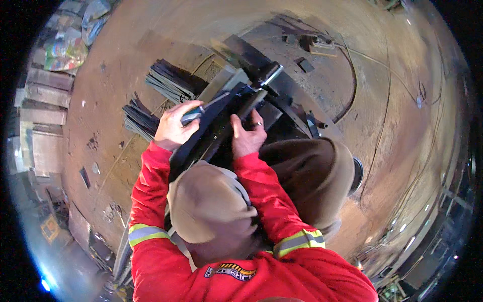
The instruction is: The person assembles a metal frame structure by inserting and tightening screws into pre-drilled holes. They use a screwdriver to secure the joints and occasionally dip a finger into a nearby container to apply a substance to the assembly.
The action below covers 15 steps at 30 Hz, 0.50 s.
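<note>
Bright centre, fisheye-curved edges, blue lower-left glare

L grip [176, 127] has blue-hdl tool [191, 116], R grip [249, 137] on metal bar [252, 103], dk strips [168, 81] on flr [113, 85] nearby.

Workshop: dark strips [170, 84] stacked on grimy floor [110, 151], cable [354, 80] trailing.

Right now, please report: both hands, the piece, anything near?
Left hand holding blue-handled tool; right hand on dark bar; dark strips piled at left.
</note>
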### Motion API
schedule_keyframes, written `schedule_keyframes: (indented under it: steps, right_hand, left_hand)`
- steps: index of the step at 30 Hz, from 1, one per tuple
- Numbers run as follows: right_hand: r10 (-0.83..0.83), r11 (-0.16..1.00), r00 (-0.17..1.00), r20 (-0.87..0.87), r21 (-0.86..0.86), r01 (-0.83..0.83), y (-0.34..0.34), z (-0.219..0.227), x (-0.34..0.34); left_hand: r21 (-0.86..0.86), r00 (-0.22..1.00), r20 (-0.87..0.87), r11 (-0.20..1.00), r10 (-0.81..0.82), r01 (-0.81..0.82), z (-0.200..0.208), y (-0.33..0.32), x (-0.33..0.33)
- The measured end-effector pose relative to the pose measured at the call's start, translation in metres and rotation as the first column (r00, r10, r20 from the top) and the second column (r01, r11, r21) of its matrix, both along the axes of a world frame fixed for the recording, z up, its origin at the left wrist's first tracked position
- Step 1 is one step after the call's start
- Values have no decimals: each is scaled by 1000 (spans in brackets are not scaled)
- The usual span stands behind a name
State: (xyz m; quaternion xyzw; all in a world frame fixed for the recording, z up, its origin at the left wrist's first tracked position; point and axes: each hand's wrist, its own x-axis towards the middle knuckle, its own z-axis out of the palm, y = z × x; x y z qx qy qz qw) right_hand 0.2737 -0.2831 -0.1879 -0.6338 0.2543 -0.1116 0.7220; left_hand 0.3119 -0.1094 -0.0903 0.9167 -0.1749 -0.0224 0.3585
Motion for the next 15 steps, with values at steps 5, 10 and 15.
schedule_keyframes:
  steps: [5, 10, 15]
  right_hand:
    - [113, 949, 993, 32, 291, -118, -7, 19, 0]
    - [149, 921, 988, -49, 371, -120, -6, 23, 0]
    - [133, 930, 989, -67, 354, -101, -2, 27, 1]
  left_hand:
    - [212, 985, 1, 963, -174, 169, 9, 14, 32]
    - [293, 936, 171, 923, -307, 249, 5, 11, 56]
    - [340, 889, 274, 902, -366, 267, -6, 3, 61]
